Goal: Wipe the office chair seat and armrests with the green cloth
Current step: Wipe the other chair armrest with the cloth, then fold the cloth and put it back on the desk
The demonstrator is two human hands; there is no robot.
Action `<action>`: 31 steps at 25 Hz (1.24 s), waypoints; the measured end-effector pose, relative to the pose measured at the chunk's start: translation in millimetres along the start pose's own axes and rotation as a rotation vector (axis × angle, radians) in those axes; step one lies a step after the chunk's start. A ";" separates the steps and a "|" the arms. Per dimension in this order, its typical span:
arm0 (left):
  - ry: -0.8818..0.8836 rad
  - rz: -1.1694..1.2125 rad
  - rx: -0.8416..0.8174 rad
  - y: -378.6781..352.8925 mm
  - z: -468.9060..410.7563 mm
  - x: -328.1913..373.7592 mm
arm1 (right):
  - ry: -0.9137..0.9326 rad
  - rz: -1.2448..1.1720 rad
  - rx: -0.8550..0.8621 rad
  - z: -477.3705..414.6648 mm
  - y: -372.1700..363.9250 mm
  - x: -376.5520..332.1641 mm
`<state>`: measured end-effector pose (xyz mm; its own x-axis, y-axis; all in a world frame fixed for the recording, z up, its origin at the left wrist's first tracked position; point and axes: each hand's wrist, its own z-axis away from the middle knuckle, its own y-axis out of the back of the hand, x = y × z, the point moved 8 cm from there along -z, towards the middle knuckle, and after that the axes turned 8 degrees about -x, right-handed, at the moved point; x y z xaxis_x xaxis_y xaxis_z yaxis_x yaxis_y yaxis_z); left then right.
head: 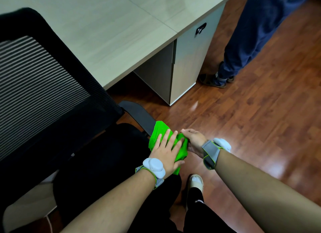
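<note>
The black office chair has a mesh backrest at the left and a dark seat below it. Its right armrest runs toward me, and the green cloth is draped over the armrest's near end. My left hand lies flat on the cloth with fingers straight and spread, pressing it down. My right hand grips the cloth's right side from beside the armrest, fingers curled under the fabric.
A pale desk with a locked cabinet stands behind the chair. Another person's legs in blue trousers stand on the wooden floor at the upper right. My own foot is beside the chair.
</note>
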<state>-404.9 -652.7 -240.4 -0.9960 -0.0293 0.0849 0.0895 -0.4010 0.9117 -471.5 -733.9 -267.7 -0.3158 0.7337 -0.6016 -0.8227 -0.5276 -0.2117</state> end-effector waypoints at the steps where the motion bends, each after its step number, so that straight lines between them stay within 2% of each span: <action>1: -0.024 0.027 -0.023 -3.2 0.9 1.2 | 0.037 0.029 0.006 0.7 1.2 -2.9; 5: -0.058 0.181 -0.012 6.7 3.3 -10.6 | 0.116 0.202 0.005 9.1 2.1 -24.5; 7: 0.029 0.311 0.075 26.5 6.0 -32.4 | 0.143 0.218 -0.040 17.0 -5.3 -39.7; 9: 0.131 0.346 0.153 48.7 9.0 -57.1 | 0.162 0.267 -0.116 25.2 -19.1 -51.6; 12: 0.190 0.328 0.095 74.4 10.0 -81.2 | 0.213 0.447 -0.222 39.1 -44.0 -69.2; 14: 0.147 0.329 0.035 88.8 10.6 -83.2 | 0.280 0.582 -0.248 49.1 -58.2 -82.8; 19: 0.094 0.308 0.069 123.4 28.8 -90.6 | 0.425 0.804 -0.217 83.6 -84.3 -124.2; 25: 0.218 0.413 0.172 153.0 76.3 -115.9 | 0.600 1.086 0.117 122.9 -86.1 -159.9; 31: 0.387 0.435 0.296 181.1 145.8 -115.5 | 0.778 1.215 0.036 163.8 -118.6 -173.9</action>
<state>-272.5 -588.4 -26.5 -0.7941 -0.4815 0.3710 0.4286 -0.0107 0.9034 -396.4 -728.8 -11.8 -0.4927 -0.5744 -0.6537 -0.2519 -0.6249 0.7390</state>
